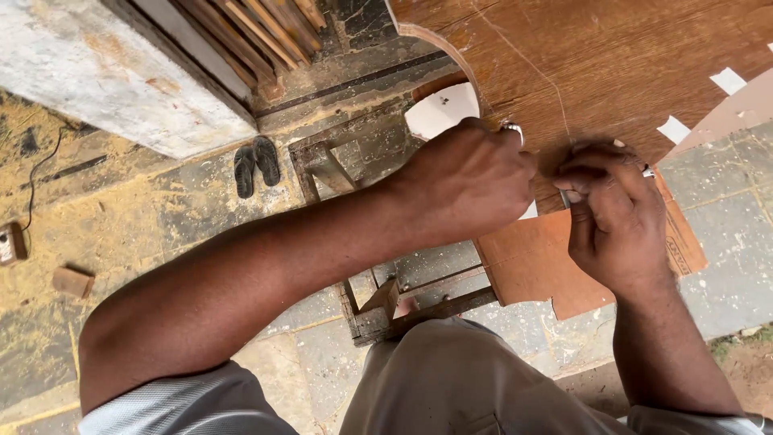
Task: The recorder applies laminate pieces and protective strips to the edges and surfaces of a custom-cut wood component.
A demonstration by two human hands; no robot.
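Observation:
A large brown wooden board (612, 64) with a curved cut edge fills the top right. My left hand (471, 181) rests closed at its near edge, with a ring on one finger. Beside it, my right hand (608, 209) pinches a small thin tool whose pale tip pokes out against the board; what my left hand holds is hidden. The two hands almost touch. A white curved piece (441, 109) shows through the cut-out just above my left hand.
A brown cardboard sheet (531, 266) lies on the stone floor under my hands. A rough wooden frame (386, 310) stands below. A pair of dark sandals (256, 165) lies to the left, a wooden block (72, 282) farther left. Stacked timber (258, 32) at the top.

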